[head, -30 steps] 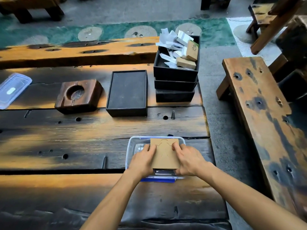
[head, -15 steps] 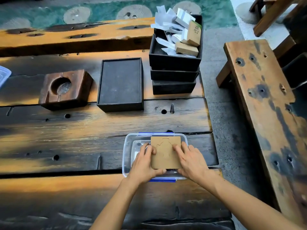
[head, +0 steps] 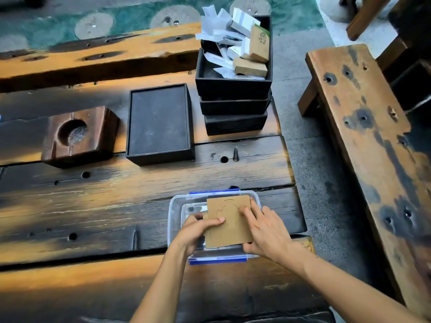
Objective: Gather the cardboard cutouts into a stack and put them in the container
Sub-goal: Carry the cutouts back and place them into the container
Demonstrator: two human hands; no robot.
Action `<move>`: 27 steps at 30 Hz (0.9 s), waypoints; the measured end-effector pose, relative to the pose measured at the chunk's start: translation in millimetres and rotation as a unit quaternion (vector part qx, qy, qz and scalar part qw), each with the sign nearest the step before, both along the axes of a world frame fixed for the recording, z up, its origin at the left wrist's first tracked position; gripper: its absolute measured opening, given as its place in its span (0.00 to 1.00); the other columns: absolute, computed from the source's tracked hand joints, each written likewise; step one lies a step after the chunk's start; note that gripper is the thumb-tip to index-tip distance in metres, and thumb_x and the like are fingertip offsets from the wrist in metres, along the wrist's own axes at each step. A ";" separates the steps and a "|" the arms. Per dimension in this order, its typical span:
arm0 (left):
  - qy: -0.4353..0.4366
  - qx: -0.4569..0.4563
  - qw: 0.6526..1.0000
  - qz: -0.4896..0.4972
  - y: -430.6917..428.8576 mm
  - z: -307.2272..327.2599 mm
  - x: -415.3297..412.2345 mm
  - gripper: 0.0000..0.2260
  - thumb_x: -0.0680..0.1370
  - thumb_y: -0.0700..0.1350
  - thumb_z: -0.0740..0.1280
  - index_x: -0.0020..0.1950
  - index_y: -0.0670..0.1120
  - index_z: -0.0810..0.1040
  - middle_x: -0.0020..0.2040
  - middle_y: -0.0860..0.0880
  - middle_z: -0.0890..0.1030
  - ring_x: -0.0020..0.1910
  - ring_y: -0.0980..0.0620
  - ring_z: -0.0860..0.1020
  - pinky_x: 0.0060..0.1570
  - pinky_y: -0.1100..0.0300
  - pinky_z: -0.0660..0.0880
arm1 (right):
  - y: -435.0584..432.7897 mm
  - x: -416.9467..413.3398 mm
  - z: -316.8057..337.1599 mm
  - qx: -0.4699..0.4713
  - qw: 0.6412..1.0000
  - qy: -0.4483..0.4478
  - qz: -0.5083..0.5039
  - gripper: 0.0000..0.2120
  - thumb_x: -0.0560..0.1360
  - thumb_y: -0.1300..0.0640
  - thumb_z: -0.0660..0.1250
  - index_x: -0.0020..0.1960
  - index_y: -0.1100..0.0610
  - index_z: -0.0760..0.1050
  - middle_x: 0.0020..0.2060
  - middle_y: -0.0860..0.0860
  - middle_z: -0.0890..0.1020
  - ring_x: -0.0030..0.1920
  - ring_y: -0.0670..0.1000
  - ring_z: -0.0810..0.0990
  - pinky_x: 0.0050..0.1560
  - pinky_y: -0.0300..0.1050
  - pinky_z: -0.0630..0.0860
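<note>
A person's two bare forearms reach in from the near edge of a scorched, dark-and-amber plank desk. The left hand grasps the left edge of the cardboard cutouts, thumb laid across the top sheet and fingers curled beneath. The right hand grasps the right edge, bent fingers pressing the top face and thumb at the near corner. The brown stack, its top sheet scored with curved cut lines, sits over the open mouth of the clear plastic container, covering its right half; whether it touches the bottom cannot be told. Blue clips show at the container's near and far rims.

Farther along the desk, a wooden block with a round hollow lies at left, near a shallow black tray. To the tray's right stand three stacked black boxes, the top one filled with white paper scraps and small brown cartons. A weathered wooden bench runs along the right, apart from the desk, over a grey floor. A green rug lies beyond.
</note>
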State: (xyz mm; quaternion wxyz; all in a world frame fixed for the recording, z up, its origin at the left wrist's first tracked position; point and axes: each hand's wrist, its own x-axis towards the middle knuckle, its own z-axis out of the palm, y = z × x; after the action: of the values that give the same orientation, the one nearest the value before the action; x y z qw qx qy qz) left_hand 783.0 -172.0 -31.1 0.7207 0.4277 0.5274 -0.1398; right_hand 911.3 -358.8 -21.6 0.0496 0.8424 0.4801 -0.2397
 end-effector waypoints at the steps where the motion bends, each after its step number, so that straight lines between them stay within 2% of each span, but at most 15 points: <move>1: -0.004 -0.005 1.000 0.000 -0.7 1.1 -0.5 0.36 0.56 0.50 0.87 0.60 0.43 0.80 0.50 0.46 0.90 0.47 0.50 0.89 0.43 0.56 0.85 | -0.6 0.4 1.2 0.004 1.000 0.016 -0.011 0.42 0.64 0.34 0.71 0.70 0.50 0.59 0.77 0.59 0.63 0.54 0.57 0.73 0.56 0.52 0.74; 5: -0.008 0.008 1.000 0.012 -3.3 9.2 0.2 0.35 0.60 0.43 0.89 0.60 0.44 0.74 0.45 0.48 0.90 0.42 0.51 0.89 0.34 0.59 0.83 | -5.2 5.0 11.9 0.028 0.993 0.101 -0.061 0.40 0.64 0.31 0.70 0.69 0.45 0.60 0.82 0.53 0.53 0.57 0.56 0.71 0.60 0.52 0.73; 8: 0.001 0.011 1.000 0.026 -11.2 15.0 -0.3 0.27 0.65 0.39 0.86 0.57 0.44 0.75 0.42 0.49 0.90 0.38 0.52 0.89 0.31 0.60 0.82 | -2.8 8.4 25.2 0.033 0.989 0.120 -0.081 0.38 0.64 0.28 0.69 0.69 0.42 0.63 0.83 0.49 0.50 0.59 0.55 0.70 0.62 0.51 0.70; 11: -0.001 0.018 0.999 0.043 -12.4 23.5 -4.7 0.37 0.60 0.42 0.87 0.65 0.41 0.74 0.49 0.45 0.90 0.44 0.49 0.89 0.35 0.58 0.83 | 4.9 6.5 38.8 0.054 0.981 0.142 -0.120 0.32 0.67 0.30 0.70 0.65 0.43 0.70 0.83 0.46 0.54 0.64 0.54 0.67 0.68 0.51 0.67; 13: -0.017 0.036 0.998 0.054 -9.7 31.6 -13.6 0.41 0.58 0.43 0.86 0.67 0.41 0.73 0.52 0.45 0.90 0.47 0.49 0.89 0.38 0.57 0.83 | 5.9 4.3 46.2 0.131 0.961 0.173 -0.173 0.26 0.67 0.38 0.76 0.60 0.46 0.73 0.79 0.47 0.63 0.68 0.53 0.66 0.67 0.47 0.65; 14: -0.030 0.044 0.997 0.057 -7.6 37.2 -19.3 0.42 0.57 0.43 0.86 0.68 0.41 0.73 0.52 0.45 0.90 0.48 0.49 0.89 0.39 0.57 0.83 | 4.7 5.2 48.6 0.174 0.943 0.194 -0.206 0.27 0.67 0.41 0.78 0.60 0.46 0.72 0.74 0.45 0.68 0.69 0.52 0.67 0.65 0.45 0.65; 16: -0.073 0.073 0.994 0.044 -1.5 48.6 -32.6 0.43 0.56 0.44 0.86 0.69 0.41 0.74 0.53 0.47 0.89 0.49 0.51 0.89 0.41 0.60 0.83 | 3.0 11.6 54.2 0.211 0.904 0.256 -0.269 0.38 0.65 0.43 0.82 0.69 0.43 0.67 0.69 0.41 0.69 0.69 0.47 0.67 0.64 0.45 0.66; 18: -0.134 0.120 0.984 0.017 8.5 59.2 -48.7 0.43 0.57 0.45 0.86 0.70 0.42 0.75 0.56 0.48 0.89 0.54 0.51 0.87 0.46 0.62 0.82 | 4.2 20.3 58.9 0.200 0.859 0.367 -0.297 0.54 0.64 0.47 0.85 0.80 0.43 0.56 0.73 0.40 0.65 0.72 0.44 0.65 0.72 0.47 0.67; 20: -0.188 0.165 0.967 -0.037 19.1 68.5 -61.1 0.41 0.61 0.45 0.86 0.71 0.45 0.75 0.60 0.48 0.87 0.60 0.50 0.85 0.55 0.63 0.80 | 7.7 25.8 59.3 0.181 0.818 0.474 -0.272 0.58 0.64 0.54 0.86 0.81 0.41 0.53 0.73 0.36 0.67 0.72 0.39 0.68 0.69 0.39 0.71; 21: -0.203 0.189 0.958 -0.073 21.9 70.3 -64.9 0.40 0.62 0.45 0.86 0.72 0.49 0.74 0.62 0.50 0.86 0.62 0.52 0.84 0.59 0.64 0.78 | 8.6 24.0 57.6 0.174 0.818 0.491 -0.244 0.55 0.64 0.56 0.86 0.79 0.38 0.56 0.70 0.32 0.72 0.69 0.37 0.72 0.64 0.33 0.73; 22: -0.208 0.222 0.946 -0.111 24.4 71.4 -63.6 0.40 0.63 0.46 0.86 0.71 0.55 0.74 0.64 0.53 0.85 0.64 0.54 0.83 0.62 0.65 0.76 | 10.0 21.5 55.9 0.180 0.833 0.475 -0.218 0.51 0.64 0.57 0.85 0.76 0.36 0.59 0.64 0.30 0.76 0.65 0.36 0.75 0.59 0.30 0.74; 24: -0.210 0.297 0.913 -0.182 24.9 66.5 -57.2 0.39 0.65 0.46 0.86 0.70 0.61 0.72 0.64 0.56 0.84 0.65 0.57 0.81 0.65 0.65 0.74 | 14.5 9.3 49.0 0.211 0.869 0.401 -0.200 0.44 0.61 0.53 0.81 0.71 0.37 0.64 0.55 0.31 0.80 0.56 0.38 0.80 0.50 0.28 0.74; 26: -0.210 0.388 0.864 -0.240 21.0 54.2 -50.4 0.37 0.68 0.46 0.85 0.72 0.53 0.70 0.65 0.55 0.81 0.66 0.54 0.79 0.67 0.59 0.75 | 17.5 -2.2 38.5 0.249 0.881 0.340 -0.215 0.43 0.59 0.49 0.81 0.68 0.41 0.65 0.54 0.36 0.80 0.53 0.39 0.81 0.50 0.28 0.73; 27: -0.210 0.422 0.843 -0.260 18.4 46.6 -48.5 0.37 0.70 0.46 0.84 0.73 0.48 0.69 0.66 0.52 0.79 0.67 0.51 0.78 0.68 0.57 0.74 | 17.0 -6.1 30.9 0.248 0.882 0.332 -0.225 0.45 0.59 0.50 0.82 0.70 0.43 0.64 0.57 0.39 0.79 0.56 0.41 0.81 0.56 0.32 0.75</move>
State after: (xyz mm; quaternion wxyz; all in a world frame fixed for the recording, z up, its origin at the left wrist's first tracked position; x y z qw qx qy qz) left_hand 734.6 -153.6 15.5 0.5012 0.8311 0.2410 0.0067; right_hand 905.3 -341.8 9.3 -0.3784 0.7835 0.3098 -0.3833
